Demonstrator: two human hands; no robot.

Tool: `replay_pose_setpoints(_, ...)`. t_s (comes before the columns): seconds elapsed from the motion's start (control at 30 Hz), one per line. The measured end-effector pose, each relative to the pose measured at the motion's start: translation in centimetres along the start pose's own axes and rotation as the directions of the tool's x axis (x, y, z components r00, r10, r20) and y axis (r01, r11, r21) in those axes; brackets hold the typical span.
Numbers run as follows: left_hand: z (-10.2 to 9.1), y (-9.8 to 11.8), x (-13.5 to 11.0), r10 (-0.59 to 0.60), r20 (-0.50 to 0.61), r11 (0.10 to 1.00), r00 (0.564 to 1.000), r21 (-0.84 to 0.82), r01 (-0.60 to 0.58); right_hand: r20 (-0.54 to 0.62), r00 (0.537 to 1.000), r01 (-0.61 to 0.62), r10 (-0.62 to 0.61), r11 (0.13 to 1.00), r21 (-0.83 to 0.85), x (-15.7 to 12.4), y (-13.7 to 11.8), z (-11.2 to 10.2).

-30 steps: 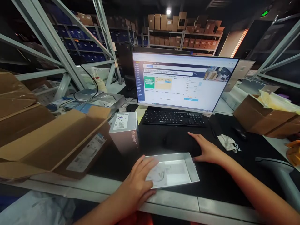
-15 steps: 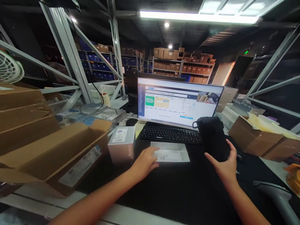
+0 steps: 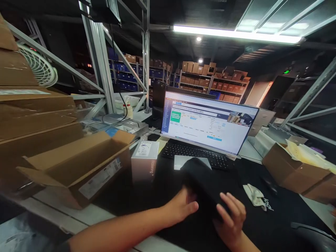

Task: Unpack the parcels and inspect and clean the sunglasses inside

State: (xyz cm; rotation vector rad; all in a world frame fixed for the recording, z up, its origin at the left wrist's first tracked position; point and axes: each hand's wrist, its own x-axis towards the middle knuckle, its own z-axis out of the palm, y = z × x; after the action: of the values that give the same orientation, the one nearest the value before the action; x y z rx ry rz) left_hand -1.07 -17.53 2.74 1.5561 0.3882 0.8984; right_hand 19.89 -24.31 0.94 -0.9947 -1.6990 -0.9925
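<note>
A black case [image 3: 201,176], blurred by motion, is tilted between my two hands above the dark desk mat. My left hand [image 3: 182,204] grips its near left side with the thumb toward me. On its right side my right hand [image 3: 232,215] has curled fingers around the edge. Behind the case lies a shallow white box tray [image 3: 180,161], partly covered by it. An upright box with a glasses picture on its top [image 3: 145,162] stands to the left of my hands.
An open cardboard carton [image 3: 86,168] occupies the left side, near stacked cartons [image 3: 34,115]. Ahead are a keyboard [image 3: 189,151] and a monitor [image 3: 204,122]. At right are a crumpled white cloth [image 3: 254,196], a mouse [image 3: 269,185], a scanner [image 3: 312,232] and another carton [image 3: 294,171].
The black case has moved left and toward me, from my right hand alone into both hands. My left hand has left the white tray. The crumpled cloth is now visible, and the view has shifted.
</note>
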Motion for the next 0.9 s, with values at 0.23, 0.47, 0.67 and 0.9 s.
replay_pose_setpoints(0.23, 0.3, 2.5, 0.7, -0.306, -0.373, 0.777, 0.876, -0.629, 0.004, 0.133, 0.961, 0.21, -0.242, 0.954, 0.215, 0.4, -2.8, 0.8)
replay_pose_setpoints(0.47, -0.8, 1.8, 0.5, -0.277, -0.396, 0.756, 0.876, -0.652, -0.055, 0.823, 0.379, -0.92, 0.422, 0.27, 0.285, 1.8, -2.4, 1.5)
replay_pose_setpoints(0.67, -0.6, 1.5, 0.4, -0.179, -0.382, 0.797, 0.907, -0.597, -0.094, 0.994, -0.008, -0.989, 0.105, -0.15, 0.008, 1.8, -2.7, 1.3)
replay_pose_setpoints(0.9, -0.7, 1.5, 0.1, -0.092, -0.37, 0.847, 0.925, -0.518, -0.123, 0.98, -0.18, -0.978, 0.081, -0.121, -0.169, 1.9, -3.3, 0.8)
